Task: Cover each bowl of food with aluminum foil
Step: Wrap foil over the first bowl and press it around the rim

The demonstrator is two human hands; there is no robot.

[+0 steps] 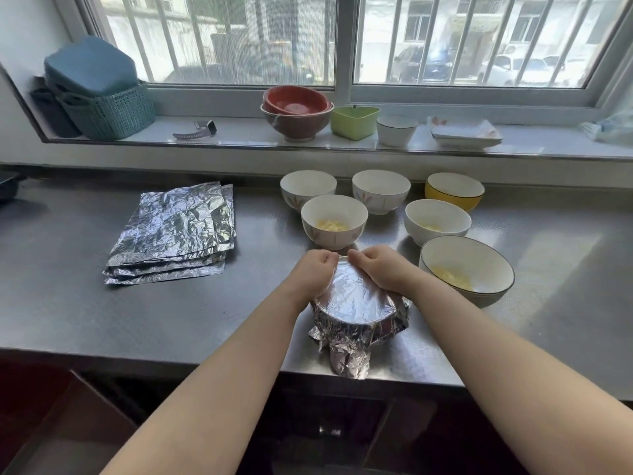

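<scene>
I see the foil-covered bowl (356,303) at the desk's (102,310) near edge, left grip (317,269) and right grip (380,267) clamped on its far rim. Beyond, open bowls (334,221) hold yellow food, probably corn; foil sheets (174,231) lie left.

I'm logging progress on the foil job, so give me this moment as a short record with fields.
surface: steel counter
in progress: foil-wrapped bowl near the front edge
left hand: pinches foil at the bowl's far rim
right hand: pinches foil at the far rim
uncovered bowls: six, behind and right of it, including a yellow bowl
food visible: in three of the six; other three unclear
foil supply: stack of foil sheets, left
</scene>
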